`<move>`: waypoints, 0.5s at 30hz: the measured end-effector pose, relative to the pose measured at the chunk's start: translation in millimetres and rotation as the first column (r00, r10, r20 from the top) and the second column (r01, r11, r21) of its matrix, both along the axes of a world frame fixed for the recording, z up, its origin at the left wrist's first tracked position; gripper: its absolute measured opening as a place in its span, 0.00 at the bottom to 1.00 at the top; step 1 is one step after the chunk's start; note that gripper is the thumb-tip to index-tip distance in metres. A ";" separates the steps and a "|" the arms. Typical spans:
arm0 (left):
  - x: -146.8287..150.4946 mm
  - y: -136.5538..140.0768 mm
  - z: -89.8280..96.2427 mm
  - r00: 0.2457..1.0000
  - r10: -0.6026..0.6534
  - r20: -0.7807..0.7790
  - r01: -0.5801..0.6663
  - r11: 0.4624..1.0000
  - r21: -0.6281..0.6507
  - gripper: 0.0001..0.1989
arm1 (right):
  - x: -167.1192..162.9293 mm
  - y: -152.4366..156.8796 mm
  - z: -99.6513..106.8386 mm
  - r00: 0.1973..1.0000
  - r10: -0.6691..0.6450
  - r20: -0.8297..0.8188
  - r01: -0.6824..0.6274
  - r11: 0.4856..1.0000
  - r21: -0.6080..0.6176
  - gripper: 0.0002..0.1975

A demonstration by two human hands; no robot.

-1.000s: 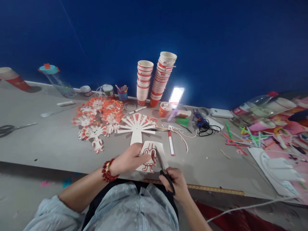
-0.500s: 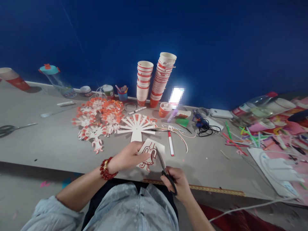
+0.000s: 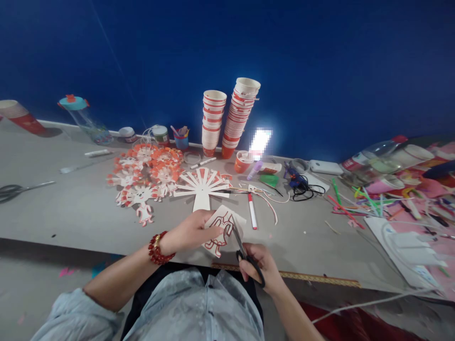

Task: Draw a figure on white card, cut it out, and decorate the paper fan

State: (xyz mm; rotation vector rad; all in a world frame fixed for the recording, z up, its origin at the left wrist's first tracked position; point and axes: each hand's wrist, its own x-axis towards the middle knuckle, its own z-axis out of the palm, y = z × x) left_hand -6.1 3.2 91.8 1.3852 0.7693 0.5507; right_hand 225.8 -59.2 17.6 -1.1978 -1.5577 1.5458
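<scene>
My left hand (image 3: 192,232) pinches a piece of white paper (image 3: 224,214) that bears a figure drawn in dark red outline. My right hand (image 3: 261,267) grips black-handled scissors (image 3: 242,249), whose blades lie against the drawing's right side. Just behind the paper, a fan of white paper strips (image 3: 202,187) rests on the table. Left of it lies a heap of orange and white paper cut-outs (image 3: 156,163), with one small figure cut-out (image 3: 144,213) at its near edge.
Two tall stacks of paper cups (image 3: 214,123) stand by the blue wall. A red-and-white marker (image 3: 252,211) lies right of the paper, near black cords (image 3: 302,184). Pipe cleaners and a power strip (image 3: 401,253) crowd the right. Another pair of scissors (image 3: 21,189) lies far left.
The paper has tilted slightly clockwise in my left hand. My right hand has shifted a little, and the scissors' handles look wider apart.
</scene>
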 end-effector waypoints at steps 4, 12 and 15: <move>-0.9 0.8 1.1 1.000 -0.002 0.006 0.002 1.000 0.014 0.17 | -1.9 0.8 6.2 1.000 0.005 -0.027 -0.006 1.000 -0.028 0.26; 0.8 1.8 1.3 0.999 -0.031 -0.014 0.031 0.999 0.030 0.17 | -4.0 6.1 21.9 0.998 0.041 -0.041 -0.043 0.998 -0.040 0.26; 0.5 2.1 0.9 0.999 -0.044 0.002 0.044 0.999 -0.002 0.17 | -5.6 8.4 26.3 0.999 0.027 -0.029 -0.028 0.999 -0.034 0.25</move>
